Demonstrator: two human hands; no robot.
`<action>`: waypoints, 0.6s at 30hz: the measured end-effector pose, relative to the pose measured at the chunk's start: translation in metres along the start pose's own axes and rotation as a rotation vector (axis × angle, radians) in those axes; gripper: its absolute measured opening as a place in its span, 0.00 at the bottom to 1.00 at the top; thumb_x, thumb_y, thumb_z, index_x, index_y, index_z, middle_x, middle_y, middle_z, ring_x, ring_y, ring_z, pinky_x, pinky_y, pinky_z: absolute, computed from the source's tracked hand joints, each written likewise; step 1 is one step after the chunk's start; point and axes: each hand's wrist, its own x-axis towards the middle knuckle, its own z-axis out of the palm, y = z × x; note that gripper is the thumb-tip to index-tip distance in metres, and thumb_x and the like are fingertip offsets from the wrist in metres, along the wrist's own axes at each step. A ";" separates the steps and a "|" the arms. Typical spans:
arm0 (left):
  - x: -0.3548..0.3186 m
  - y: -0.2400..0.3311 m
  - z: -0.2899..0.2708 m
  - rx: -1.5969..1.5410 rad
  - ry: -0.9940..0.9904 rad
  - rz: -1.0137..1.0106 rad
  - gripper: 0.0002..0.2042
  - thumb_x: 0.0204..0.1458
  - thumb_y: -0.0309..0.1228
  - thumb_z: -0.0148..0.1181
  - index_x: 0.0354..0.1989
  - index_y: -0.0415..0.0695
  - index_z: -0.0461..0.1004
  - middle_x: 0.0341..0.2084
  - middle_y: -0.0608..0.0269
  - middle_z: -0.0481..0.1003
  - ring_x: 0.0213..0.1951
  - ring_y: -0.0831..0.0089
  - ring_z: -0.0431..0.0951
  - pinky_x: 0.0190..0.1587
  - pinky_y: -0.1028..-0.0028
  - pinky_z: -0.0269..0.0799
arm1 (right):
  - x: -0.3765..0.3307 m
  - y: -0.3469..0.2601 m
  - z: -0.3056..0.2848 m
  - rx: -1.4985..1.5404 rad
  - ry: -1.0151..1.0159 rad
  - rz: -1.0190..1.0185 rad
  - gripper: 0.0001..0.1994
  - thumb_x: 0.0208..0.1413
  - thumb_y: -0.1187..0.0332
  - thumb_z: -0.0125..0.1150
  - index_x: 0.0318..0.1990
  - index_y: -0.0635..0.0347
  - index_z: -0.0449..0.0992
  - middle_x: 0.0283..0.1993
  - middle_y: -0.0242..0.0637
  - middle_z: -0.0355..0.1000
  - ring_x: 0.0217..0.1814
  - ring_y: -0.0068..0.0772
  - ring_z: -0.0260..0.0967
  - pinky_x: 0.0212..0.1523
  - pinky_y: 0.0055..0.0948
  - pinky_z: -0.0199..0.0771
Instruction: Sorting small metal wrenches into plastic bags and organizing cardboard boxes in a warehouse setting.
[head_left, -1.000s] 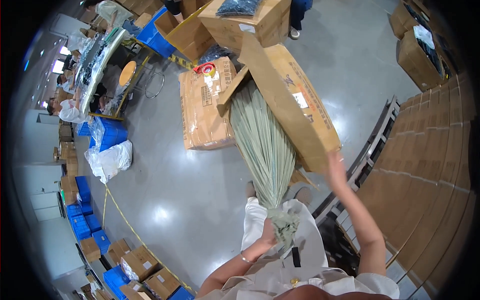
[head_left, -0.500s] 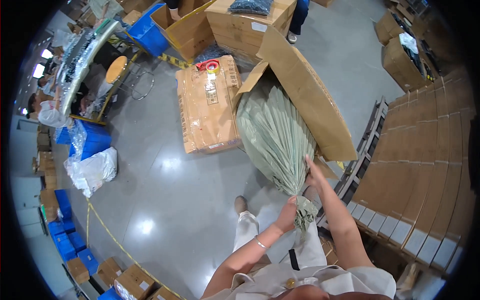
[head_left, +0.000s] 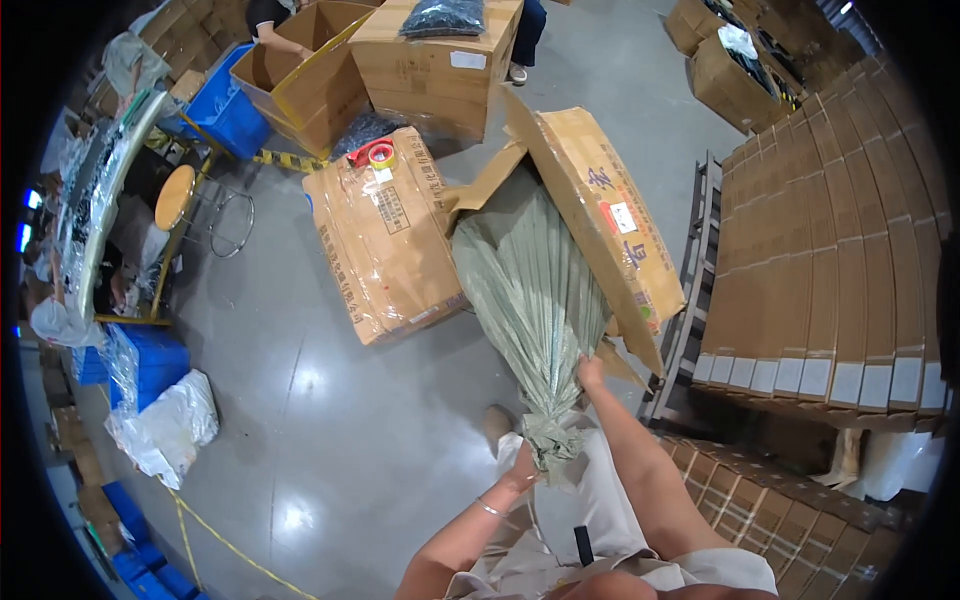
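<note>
A large grey-green woven sack (head_left: 535, 290) stretches from an opened cardboard box (head_left: 610, 190) toward my body, its far end inside the box. Pleats run down it to a crumpled, gathered end. My left hand (head_left: 522, 468) is closed on that gathered end, with its fingertips partly hidden behind the fabric. Higher up, on the sack's right edge, my right hand (head_left: 591, 372) grips a fold. The box's flaps stand out around the sack, and its tilted side shows a white label.
Left of the sack lies a taped carton (head_left: 385, 240) with a tape roll (head_left: 381, 154) on it. Stacked flat cardboard (head_left: 820, 260) rises at right beside a metal rail (head_left: 700, 260). A stool (head_left: 175, 197) and blue bin (head_left: 150, 360) stand left; another person's arm (head_left: 283, 42) reaches into a far carton.
The sack's gathered end has come lower and to the left with my left hand. My right hand is also lower. The opened box has tipped, so its printed outer side now shows.
</note>
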 end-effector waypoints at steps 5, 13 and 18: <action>-0.004 -0.005 -0.013 0.136 0.099 0.016 0.22 0.52 0.35 0.50 0.56 0.47 0.54 0.44 0.68 0.64 0.47 0.74 0.66 0.53 0.71 0.61 | -0.007 0.003 -0.011 0.427 0.081 0.097 0.14 0.52 0.66 0.47 0.37 0.71 0.71 0.34 0.48 0.72 0.36 0.41 0.69 0.39 0.36 0.64; 0.021 0.048 -0.027 0.294 0.311 0.198 0.21 0.50 0.40 0.53 0.51 0.43 0.61 0.47 0.61 0.64 0.51 0.70 0.62 0.55 0.67 0.57 | -0.016 -0.015 -0.026 0.394 -0.033 0.193 0.15 0.55 0.65 0.45 0.45 0.68 0.66 0.35 0.43 0.68 0.36 0.35 0.65 0.37 0.34 0.64; 0.051 0.139 -0.003 0.458 0.591 0.305 0.27 0.48 0.43 0.55 0.49 0.33 0.60 0.44 0.51 0.67 0.48 0.64 0.67 0.54 0.68 0.58 | 0.005 0.011 -0.023 0.082 0.038 0.047 0.14 0.55 0.66 0.44 0.39 0.69 0.69 0.33 0.45 0.70 0.34 0.35 0.67 0.37 0.33 0.64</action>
